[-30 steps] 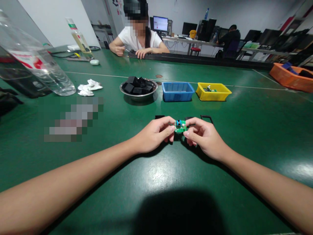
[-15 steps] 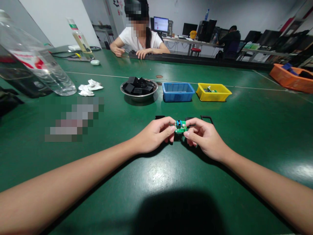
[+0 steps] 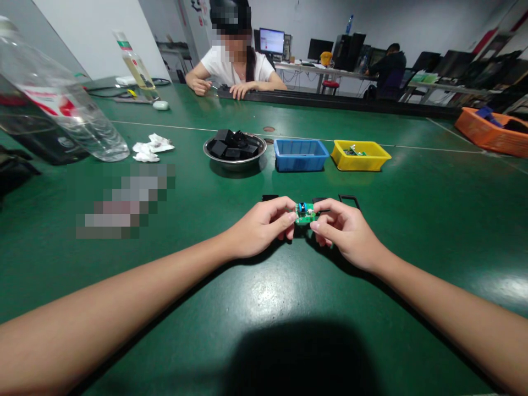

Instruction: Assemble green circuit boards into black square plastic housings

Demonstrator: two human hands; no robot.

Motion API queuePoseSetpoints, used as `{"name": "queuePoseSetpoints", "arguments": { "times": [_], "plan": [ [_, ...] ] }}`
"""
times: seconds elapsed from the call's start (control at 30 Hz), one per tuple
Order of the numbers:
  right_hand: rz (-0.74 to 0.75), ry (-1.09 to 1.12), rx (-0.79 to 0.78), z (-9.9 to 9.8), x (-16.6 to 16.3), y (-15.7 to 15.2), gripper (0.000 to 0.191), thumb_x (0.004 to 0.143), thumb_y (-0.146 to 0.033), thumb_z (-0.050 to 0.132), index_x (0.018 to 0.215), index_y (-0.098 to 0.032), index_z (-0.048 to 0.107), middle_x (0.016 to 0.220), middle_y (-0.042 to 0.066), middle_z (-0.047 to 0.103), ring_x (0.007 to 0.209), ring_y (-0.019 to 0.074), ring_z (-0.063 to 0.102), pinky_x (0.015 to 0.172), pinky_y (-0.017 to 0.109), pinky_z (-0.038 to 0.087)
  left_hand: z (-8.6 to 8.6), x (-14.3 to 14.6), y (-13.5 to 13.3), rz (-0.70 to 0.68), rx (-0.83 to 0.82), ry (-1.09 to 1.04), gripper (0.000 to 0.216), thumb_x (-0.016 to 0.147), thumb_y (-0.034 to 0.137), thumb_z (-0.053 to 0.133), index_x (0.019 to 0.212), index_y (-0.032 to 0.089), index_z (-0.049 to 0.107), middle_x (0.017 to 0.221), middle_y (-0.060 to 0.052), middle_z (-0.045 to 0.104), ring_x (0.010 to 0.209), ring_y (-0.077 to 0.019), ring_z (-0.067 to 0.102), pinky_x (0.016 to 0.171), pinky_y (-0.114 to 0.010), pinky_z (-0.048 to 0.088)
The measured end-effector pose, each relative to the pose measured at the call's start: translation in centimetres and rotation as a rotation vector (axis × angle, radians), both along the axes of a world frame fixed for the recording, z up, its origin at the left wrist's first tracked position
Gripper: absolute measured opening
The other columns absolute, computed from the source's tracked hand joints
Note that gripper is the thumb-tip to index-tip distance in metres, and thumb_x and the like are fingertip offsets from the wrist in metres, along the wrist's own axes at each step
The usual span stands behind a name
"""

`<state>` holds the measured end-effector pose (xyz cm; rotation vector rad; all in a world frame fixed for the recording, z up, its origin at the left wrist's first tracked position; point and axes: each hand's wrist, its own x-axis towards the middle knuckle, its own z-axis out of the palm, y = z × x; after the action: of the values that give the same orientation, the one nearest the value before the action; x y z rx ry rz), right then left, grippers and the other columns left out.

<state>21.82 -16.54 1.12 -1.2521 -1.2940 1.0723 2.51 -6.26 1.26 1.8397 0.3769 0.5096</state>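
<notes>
A small green circuit board (image 3: 305, 219) with blue and black components is held up just above the green table (image 3: 231, 308). My left hand (image 3: 270, 223) pinches its left edge between thumb and fingers. At the right edge, my right hand (image 3: 344, 228) grips the board the same way. Behind my fingers lie black plastic parts: a flat piece (image 3: 270, 197) on the left, a partly hidden one in the middle, and an open rectangular frame (image 3: 350, 199) by my right hand.
Beyond my hands stand a metal bowl (image 3: 235, 164) of black boxes, a blue bin (image 3: 301, 159) and a yellow bin (image 3: 361, 164) holding small boards. Bottles (image 3: 82, 121) and crumpled tissue (image 3: 152, 147) are at left, an orange basket (image 3: 490, 137) at right. A person (image 3: 237, 71) sits opposite.
The circuit board has tilted very slightly between my fingers, its face turning a little more toward me. Both hands stay almost in place.
</notes>
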Motion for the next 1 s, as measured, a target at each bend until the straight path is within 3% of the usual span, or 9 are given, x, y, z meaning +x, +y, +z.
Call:
{"name": "queuePoseSetpoints", "arguments": {
  "times": [1.0],
  "plan": [
    [-0.001, -0.016, 0.000, -0.01, 0.03, -0.03, 0.033, 0.084, -0.040, 0.076, 0.102, -0.018, 0.059, 0.057, -0.006, 0.061, 0.050, 0.0109, 0.055, 0.050, 0.024, 0.039, 0.01, 0.07, -0.01, 0.012, 0.008, 0.014, 0.025, 0.099, 0.039, 0.054, 0.096, 0.015, 0.060, 0.070, 0.000, 0.064, 0.064, -0.0123, 0.057, 0.063, -0.025, 0.045]
  ]
}}
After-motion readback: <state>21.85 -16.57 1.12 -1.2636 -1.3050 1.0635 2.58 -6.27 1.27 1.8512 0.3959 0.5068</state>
